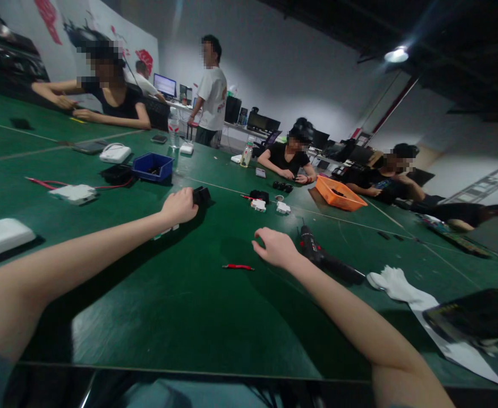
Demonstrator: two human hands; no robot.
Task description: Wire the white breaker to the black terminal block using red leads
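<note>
My left hand (179, 205) reaches out over the green table, its fingers closed on a small black block-shaped part (202, 195). The part's far end juts out past the fingers; its kind is not clear. Under my left wrist, a whitish piece (166, 233) shows partly. My right hand (275, 247) hovers low with loosely bent fingers, thumb apart, and nothing visible in it. A short red wire with metal ends (238, 267) lies between my hands, nearer the table's front edge. Close to the right of my right hand is a black power drill (327, 256).
Beyond my hands lie white breaker-like modules (258, 205), a blue bin (153, 167) and an orange basket (340, 194). At left are a white module with red wires (74, 194) and a white case (3, 238). White gloves (404, 284) lie right. People sit across the table.
</note>
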